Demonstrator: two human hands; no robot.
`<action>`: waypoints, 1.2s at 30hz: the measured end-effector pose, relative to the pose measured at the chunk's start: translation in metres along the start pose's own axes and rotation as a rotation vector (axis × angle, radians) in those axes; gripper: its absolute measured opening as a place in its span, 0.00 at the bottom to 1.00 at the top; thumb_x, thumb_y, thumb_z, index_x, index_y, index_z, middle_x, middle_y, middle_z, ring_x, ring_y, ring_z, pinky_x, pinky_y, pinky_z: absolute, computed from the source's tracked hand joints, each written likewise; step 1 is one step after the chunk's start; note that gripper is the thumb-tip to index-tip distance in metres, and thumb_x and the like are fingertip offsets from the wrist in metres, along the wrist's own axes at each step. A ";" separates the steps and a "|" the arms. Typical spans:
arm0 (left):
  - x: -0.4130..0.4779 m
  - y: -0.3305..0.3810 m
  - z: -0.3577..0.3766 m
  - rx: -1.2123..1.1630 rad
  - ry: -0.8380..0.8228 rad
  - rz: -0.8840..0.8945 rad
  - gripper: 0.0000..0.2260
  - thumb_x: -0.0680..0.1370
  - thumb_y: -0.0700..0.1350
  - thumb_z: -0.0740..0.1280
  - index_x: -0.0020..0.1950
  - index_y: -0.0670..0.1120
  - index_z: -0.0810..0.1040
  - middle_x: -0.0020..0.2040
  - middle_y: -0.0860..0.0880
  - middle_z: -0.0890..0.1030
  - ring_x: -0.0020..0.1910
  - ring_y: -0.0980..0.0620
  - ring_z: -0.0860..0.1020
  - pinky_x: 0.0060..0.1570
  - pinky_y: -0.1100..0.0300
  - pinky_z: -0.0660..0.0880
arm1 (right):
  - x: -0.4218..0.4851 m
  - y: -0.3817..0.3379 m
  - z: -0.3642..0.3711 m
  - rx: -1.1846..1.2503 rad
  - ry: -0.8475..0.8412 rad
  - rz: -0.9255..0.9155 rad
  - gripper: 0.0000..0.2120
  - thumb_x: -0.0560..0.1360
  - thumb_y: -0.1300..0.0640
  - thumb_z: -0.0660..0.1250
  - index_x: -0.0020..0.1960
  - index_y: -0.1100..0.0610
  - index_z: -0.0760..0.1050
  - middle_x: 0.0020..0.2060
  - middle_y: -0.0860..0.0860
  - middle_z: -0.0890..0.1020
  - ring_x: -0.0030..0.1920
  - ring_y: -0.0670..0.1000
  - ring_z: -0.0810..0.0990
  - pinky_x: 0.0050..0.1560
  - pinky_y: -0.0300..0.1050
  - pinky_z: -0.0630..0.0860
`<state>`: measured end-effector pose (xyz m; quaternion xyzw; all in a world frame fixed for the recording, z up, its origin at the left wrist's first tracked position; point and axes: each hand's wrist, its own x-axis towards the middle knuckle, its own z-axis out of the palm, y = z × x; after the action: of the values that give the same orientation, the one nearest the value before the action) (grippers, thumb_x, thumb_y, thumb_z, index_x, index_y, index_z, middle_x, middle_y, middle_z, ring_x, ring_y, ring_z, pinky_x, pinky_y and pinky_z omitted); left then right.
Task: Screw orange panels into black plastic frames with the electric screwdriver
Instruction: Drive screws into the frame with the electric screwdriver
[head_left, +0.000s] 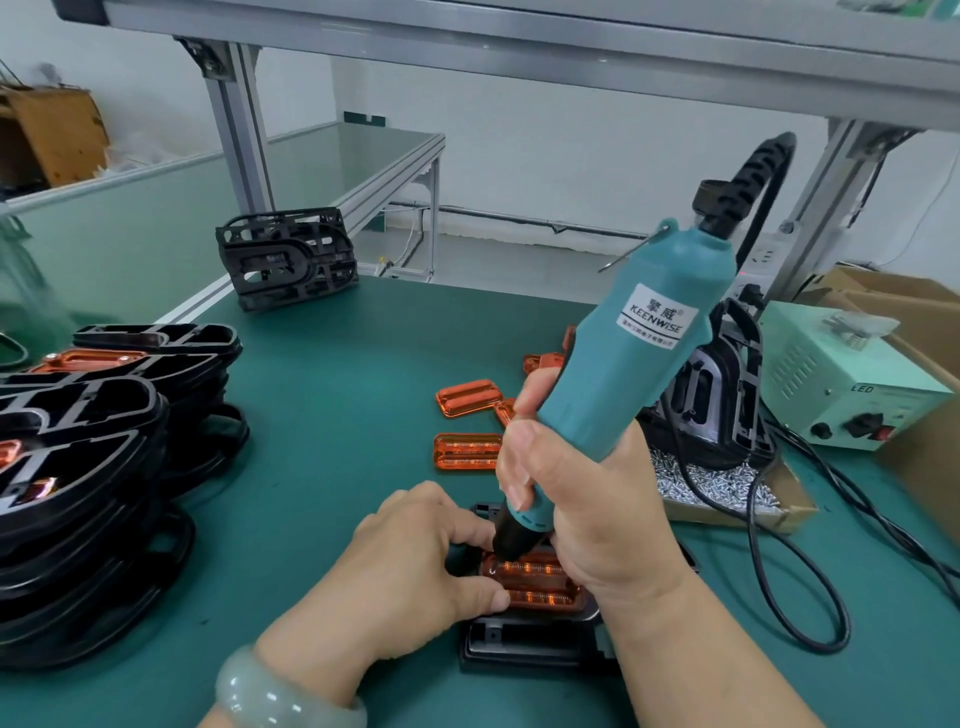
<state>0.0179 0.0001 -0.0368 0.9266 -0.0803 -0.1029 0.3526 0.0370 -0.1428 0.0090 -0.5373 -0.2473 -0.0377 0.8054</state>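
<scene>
My right hand (587, 499) grips the teal electric screwdriver (639, 353), tilted with its black tip down on the upper left corner of an orange panel (540, 584). That panel sits in a black plastic frame (530, 649) lying flat on the green mat near me. My left hand (415, 561) holds the frame's left side, its thumb pressing the panel's left edge and its fingers curled over the frame's far edge. Loose orange panels (467, 451) lie just behind the work.
Stacks of black frames (104, 467) fill the left, some with orange panels fitted. Another frame stack (288, 257) stands at the back. A cardboard tray of silver screws (727, 486), more frames and a pale green power supply (841, 379) with black cables sit right.
</scene>
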 end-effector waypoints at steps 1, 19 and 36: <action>0.000 0.001 0.000 0.006 0.002 -0.004 0.17 0.66 0.61 0.74 0.53 0.64 0.78 0.50 0.59 0.69 0.56 0.53 0.70 0.60 0.54 0.69 | 0.000 0.000 0.000 0.008 0.009 -0.002 0.05 0.66 0.58 0.68 0.40 0.49 0.77 0.24 0.50 0.70 0.22 0.49 0.68 0.28 0.40 0.69; -0.001 0.003 -0.002 -0.009 -0.004 0.021 0.16 0.66 0.60 0.74 0.52 0.68 0.77 0.49 0.59 0.71 0.57 0.54 0.69 0.60 0.54 0.69 | -0.007 0.002 -0.011 0.019 0.061 -0.080 0.09 0.69 0.59 0.67 0.47 0.49 0.78 0.26 0.48 0.73 0.24 0.48 0.71 0.31 0.43 0.71; -0.001 0.001 -0.002 0.026 -0.020 0.026 0.17 0.68 0.61 0.72 0.54 0.72 0.75 0.49 0.61 0.68 0.58 0.53 0.67 0.62 0.53 0.67 | -0.011 -0.001 -0.009 0.044 0.092 -0.085 0.07 0.68 0.57 0.69 0.46 0.49 0.80 0.25 0.48 0.73 0.24 0.49 0.70 0.31 0.42 0.70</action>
<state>0.0168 0.0006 -0.0346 0.9289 -0.0972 -0.1066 0.3410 0.0304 -0.1531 0.0028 -0.5063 -0.2331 -0.0910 0.8253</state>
